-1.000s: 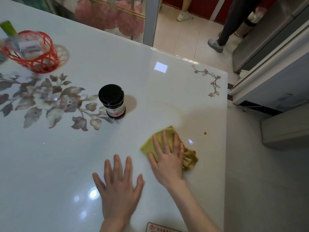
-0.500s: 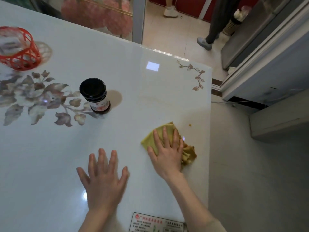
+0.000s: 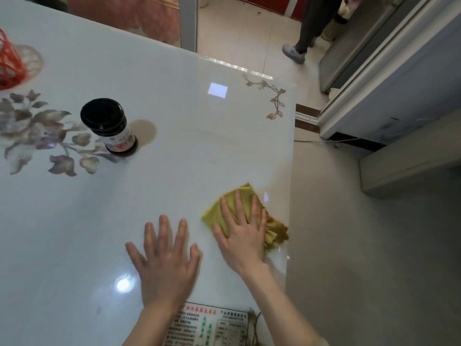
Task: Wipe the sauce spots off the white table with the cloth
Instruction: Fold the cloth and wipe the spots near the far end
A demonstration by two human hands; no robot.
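A yellow cloth [image 3: 273, 229] lies bunched on the glossy white table [image 3: 174, 171] close to its right edge. My right hand [image 3: 243, 236] presses flat on the cloth with straight fingers. My left hand [image 3: 166, 260] rests flat on the bare table just to the left of it, fingers spread. I see no sauce spot on the surface around the cloth; the patch under the cloth is hidden.
A dark sauce jar [image 3: 109, 126] with a black lid stands upright at the centre left, beside a printed flower pattern. A red wire basket [image 3: 8, 68] sits at the far left. A printed label [image 3: 207, 323] lies at the near edge. A person's legs [image 3: 306, 28] stand on the floor beyond.
The small orange spot seen to the right of the cloth a second ago is no longer visible. Cloth and right hand sit closer to the table's right edge.
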